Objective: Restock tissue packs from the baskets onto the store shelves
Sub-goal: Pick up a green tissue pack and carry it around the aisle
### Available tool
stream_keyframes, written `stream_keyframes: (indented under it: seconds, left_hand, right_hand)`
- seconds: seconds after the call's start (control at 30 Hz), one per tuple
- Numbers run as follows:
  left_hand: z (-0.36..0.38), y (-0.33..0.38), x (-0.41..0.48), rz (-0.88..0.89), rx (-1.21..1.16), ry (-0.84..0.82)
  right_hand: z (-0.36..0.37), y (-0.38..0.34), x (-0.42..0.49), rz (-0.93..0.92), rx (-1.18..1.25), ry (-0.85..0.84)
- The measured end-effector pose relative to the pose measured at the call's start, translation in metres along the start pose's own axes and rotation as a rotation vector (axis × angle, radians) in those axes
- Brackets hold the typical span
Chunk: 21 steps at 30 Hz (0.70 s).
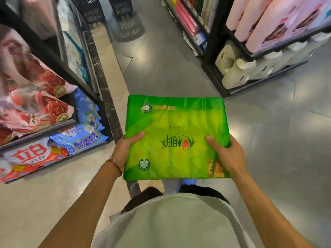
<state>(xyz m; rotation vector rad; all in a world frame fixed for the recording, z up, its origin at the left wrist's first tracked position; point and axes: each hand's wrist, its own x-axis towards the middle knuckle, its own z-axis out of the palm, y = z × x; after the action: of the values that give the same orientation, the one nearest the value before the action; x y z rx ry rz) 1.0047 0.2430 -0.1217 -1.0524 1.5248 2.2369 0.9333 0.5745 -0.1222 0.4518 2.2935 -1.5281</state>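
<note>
A large green tissue pack (176, 126) lies flat in front of my waist, its print upside down to me. My left hand (125, 149) grips its left edge, thumb on top. On the opposite edge my right hand (226, 154) holds it the same way, thumb on top and fingers underneath. The pack hangs over the aisle floor between two shelf units. Dark plastic baskets (123, 8) stand far up the aisle.
A black shelf unit (86, 81) on the left holds red rose-print packs (35, 97) and blue and red bags (78, 138) low down. On the right, another black shelf (223, 90) carries pink packs (279, 20) above white rolls (238, 72). Grey tiled floor runs between them.
</note>
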Motion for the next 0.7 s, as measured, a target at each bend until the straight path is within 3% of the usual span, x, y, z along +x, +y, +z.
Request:
stream_keyframes:
  seconds: [0.3,0.7]
  left_hand:
    - [0.028,0.081,0.085,0.055,-0.113,0.137]
    - [-0.012,0.245,0.267,0.047,-0.257,0.123]
  right_hand:
    - [0.019,-0.114,0.161,-0.075,-0.122,-0.166]
    - [0.140,-0.287,0.359,-0.147,-0.197,-0.277]
